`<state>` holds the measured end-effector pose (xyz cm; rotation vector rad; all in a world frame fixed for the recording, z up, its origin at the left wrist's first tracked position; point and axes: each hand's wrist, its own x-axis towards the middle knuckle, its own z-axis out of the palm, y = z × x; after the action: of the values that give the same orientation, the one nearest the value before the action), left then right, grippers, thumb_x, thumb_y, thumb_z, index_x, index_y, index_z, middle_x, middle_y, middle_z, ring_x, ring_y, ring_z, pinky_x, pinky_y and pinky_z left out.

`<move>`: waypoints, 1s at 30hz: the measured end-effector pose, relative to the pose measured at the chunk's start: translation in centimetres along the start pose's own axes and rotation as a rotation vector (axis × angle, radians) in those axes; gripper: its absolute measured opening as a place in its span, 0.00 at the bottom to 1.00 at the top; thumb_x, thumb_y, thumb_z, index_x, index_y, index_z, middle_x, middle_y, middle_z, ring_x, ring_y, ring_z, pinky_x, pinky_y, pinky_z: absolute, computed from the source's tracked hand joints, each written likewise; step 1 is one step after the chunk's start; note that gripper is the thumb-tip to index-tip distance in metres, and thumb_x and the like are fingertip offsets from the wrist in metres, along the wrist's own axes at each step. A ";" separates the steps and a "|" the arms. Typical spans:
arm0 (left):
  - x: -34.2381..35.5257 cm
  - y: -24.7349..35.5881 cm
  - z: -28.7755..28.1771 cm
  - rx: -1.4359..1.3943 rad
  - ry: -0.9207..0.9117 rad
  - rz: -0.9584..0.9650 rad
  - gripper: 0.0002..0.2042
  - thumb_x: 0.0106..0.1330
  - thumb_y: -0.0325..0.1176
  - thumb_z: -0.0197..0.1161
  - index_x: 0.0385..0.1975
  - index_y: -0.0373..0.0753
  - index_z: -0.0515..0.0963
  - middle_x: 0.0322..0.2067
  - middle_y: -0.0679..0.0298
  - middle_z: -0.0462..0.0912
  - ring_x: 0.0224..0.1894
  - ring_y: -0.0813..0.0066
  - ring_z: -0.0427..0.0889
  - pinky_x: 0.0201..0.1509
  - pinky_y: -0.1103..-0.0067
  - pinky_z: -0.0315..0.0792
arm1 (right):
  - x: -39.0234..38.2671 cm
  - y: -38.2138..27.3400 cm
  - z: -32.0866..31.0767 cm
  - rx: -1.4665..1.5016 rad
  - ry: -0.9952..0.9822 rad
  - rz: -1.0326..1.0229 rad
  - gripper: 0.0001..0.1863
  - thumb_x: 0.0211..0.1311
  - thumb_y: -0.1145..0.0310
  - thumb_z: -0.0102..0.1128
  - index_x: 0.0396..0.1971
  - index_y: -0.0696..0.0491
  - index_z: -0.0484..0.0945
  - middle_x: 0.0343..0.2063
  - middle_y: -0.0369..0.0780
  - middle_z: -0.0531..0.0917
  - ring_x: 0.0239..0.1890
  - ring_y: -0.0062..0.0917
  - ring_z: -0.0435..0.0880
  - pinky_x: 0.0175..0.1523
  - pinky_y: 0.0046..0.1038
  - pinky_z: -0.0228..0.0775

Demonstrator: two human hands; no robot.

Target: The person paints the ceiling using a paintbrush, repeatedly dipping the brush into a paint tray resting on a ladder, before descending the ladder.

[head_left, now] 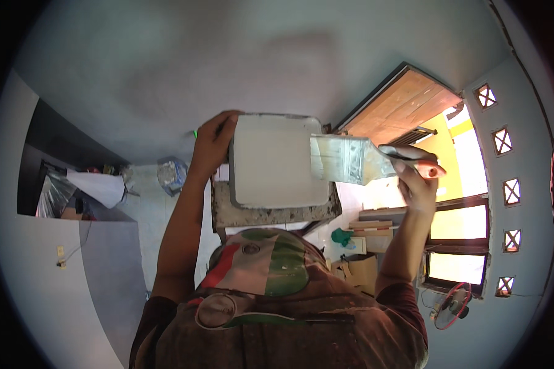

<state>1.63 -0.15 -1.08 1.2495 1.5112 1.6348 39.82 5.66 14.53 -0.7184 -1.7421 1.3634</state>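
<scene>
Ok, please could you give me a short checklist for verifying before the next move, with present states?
1. Left hand holds white square piece: ok, at its left edge.
2. Right hand holds brush: ok.
3. Brush touching white square piece: cannot tell, they overlap in view.
4. White square piece resting on stained stand: cannot tell, contact hidden.
5. Daylight at window: ok, bright.

Both forearms (183,221) outstretched and well apart, left hand (210,146) and right hand (417,184) with curled fingers (412,150).
</scene>
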 end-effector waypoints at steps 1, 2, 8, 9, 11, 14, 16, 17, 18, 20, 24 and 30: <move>0.1 0.0 0.1 0.002 0.002 -0.019 0.16 0.76 0.39 0.58 0.49 0.31 0.82 0.38 0.62 0.86 0.41 0.79 0.81 0.51 0.80 0.74 | 0.0 1.5 -0.1 0.163 0.182 0.048 0.15 0.59 0.76 0.64 0.46 0.65 0.81 0.43 0.51 0.87 0.40 0.33 0.89 0.44 0.29 0.83; 0.2 0.3 0.1 0.006 0.006 -0.036 0.16 0.76 0.40 0.58 0.49 0.31 0.82 0.38 0.62 0.87 0.42 0.79 0.81 0.51 0.79 0.74 | 0.2 3.2 0.2 0.362 0.304 0.104 0.14 0.60 0.75 0.63 0.45 0.64 0.80 0.45 0.53 0.86 0.39 0.33 0.88 0.37 0.27 0.84; 1.2 1.4 0.3 0.032 -0.016 0.001 0.17 0.76 0.40 0.58 0.50 0.32 0.82 0.40 0.59 0.87 0.44 0.77 0.81 0.53 0.78 0.74 | -0.4 6.7 4.4 1.007 0.372 0.203 0.17 0.69 0.64 0.51 0.46 0.63 0.79 0.32 0.45 0.86 0.28 0.30 0.83 0.36 0.26 0.77; 1.2 1.8 0.5 0.078 -0.016 -0.006 0.17 0.76 0.40 0.58 0.50 0.32 0.82 0.41 0.57 0.87 0.44 0.75 0.82 0.53 0.77 0.74 | -1.1 7.3 4.4 1.067 0.334 0.091 0.17 0.69 0.65 0.51 0.45 0.63 0.78 0.31 0.45 0.87 0.28 0.32 0.85 0.38 0.28 0.79; 1.0 0.6 0.0 0.161 0.020 -0.015 0.17 0.75 0.41 0.58 0.50 0.31 0.82 0.42 0.53 0.87 0.45 0.69 0.83 0.54 0.74 0.75 | -1.1 6.9 4.6 1.172 0.330 -0.059 0.16 0.69 0.66 0.52 0.45 0.63 0.78 0.33 0.46 0.87 0.33 0.34 0.87 0.45 0.32 0.83; 0.1 1.4 -0.7 0.255 0.039 0.007 0.16 0.75 0.38 0.58 0.49 0.30 0.82 0.42 0.54 0.87 0.45 0.70 0.83 0.54 0.73 0.75 | 3.1 0.6 5.2 1.180 0.449 -0.110 0.17 0.68 0.67 0.54 0.50 0.63 0.77 0.46 0.49 0.86 0.47 0.38 0.88 0.58 0.37 0.83; -0.7 1.5 -0.8 0.144 0.011 0.015 0.16 0.75 0.38 0.58 0.48 0.30 0.82 0.41 0.57 0.87 0.45 0.73 0.82 0.53 0.74 0.75 | 5.8 -1.9 4.2 1.115 0.454 -0.276 0.20 0.69 0.65 0.56 0.53 0.64 0.75 0.51 0.49 0.84 0.52 0.37 0.86 0.60 0.36 0.81; -0.8 2.1 -0.5 0.112 -0.003 -0.023 0.16 0.75 0.38 0.57 0.48 0.30 0.82 0.40 0.57 0.87 0.44 0.73 0.82 0.53 0.74 0.75 | 7.3 -3.5 3.3 1.068 0.466 -0.468 0.21 0.69 0.63 0.56 0.53 0.64 0.75 0.51 0.49 0.84 0.54 0.36 0.84 0.62 0.35 0.79; -0.8 2.0 -0.5 0.060 -0.013 -0.027 0.16 0.76 0.38 0.57 0.48 0.30 0.82 0.39 0.57 0.87 0.44 0.73 0.83 0.53 0.74 0.76 | 9.0 -5.2 2.6 1.027 0.472 -0.650 0.21 0.70 0.62 0.56 0.53 0.65 0.75 0.51 0.49 0.84 0.56 0.35 0.83 0.63 0.35 0.78; -0.6 0.5 -0.4 0.121 0.022 0.040 0.16 0.76 0.37 0.55 0.45 0.29 0.83 0.38 0.57 0.87 0.42 0.72 0.83 0.52 0.74 0.76 | 12.9 -9.3 0.6 1.070 0.477 -0.820 0.17 0.72 0.63 0.56 0.49 0.63 0.78 0.52 0.48 0.84 0.58 0.34 0.82 0.64 0.32 0.75; -0.8 2.6 -0.2 0.121 -0.028 0.024 0.16 0.77 0.35 0.53 0.50 0.31 0.82 0.44 0.55 0.86 0.47 0.68 0.82 0.56 0.72 0.74 | 22.8 -16.5 -3.5 1.123 0.403 -0.998 0.14 0.74 0.64 0.56 0.48 0.59 0.77 0.51 0.46 0.84 0.56 0.34 0.82 0.67 0.34 0.73; -0.5 2.0 0.2 0.064 -0.056 -0.057 0.16 0.78 0.36 0.51 0.51 0.31 0.81 0.42 0.55 0.86 0.44 0.66 0.80 0.54 0.70 0.74 | 36.6 -24.2 -7.4 1.155 0.459 -0.961 0.17 0.76 0.61 0.52 0.55 0.56 0.71 0.54 0.40 0.78 0.56 0.26 0.78 0.66 0.31 0.70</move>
<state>2.38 -0.90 0.72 1.2641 1.5616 1.5132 27.77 33.09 47.49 0.4111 -0.5294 1.0882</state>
